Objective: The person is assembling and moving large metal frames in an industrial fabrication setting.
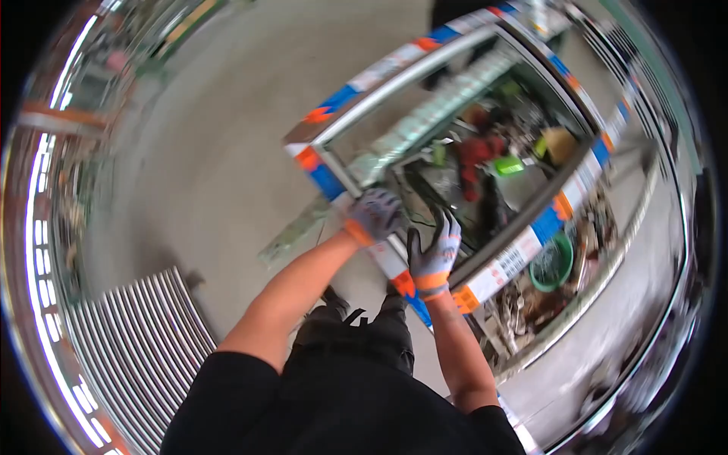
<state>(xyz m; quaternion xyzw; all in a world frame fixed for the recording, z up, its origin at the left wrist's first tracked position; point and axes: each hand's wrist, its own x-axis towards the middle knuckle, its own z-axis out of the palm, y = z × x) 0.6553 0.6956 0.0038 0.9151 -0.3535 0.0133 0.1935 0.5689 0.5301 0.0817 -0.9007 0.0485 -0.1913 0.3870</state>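
Note:
A rectangular window frame [345, 92], wrapped in white, blue and orange protective film, lies tilted before me. My left hand [377, 214], in a grey and white glove with an orange cuff, has its fingers curled over the frame's near bar. To its right, my gloved right hand [437, 250] rests by the same bar near the right corner, fingers stretched forward and thumb apart. Inside the frame's outline appear a long pale green wrapped strip [440, 110], a blurred red tool [478, 159] and a bright green item [509, 165]. Motion blur softens the details.
Several striped metal profiles [144, 330] lie at the lower left. On the right, a green basin [551, 262] stands among scraps beside a long pale bar [584, 322]. A dark blurred shape [453, 11] is past the frame's far side.

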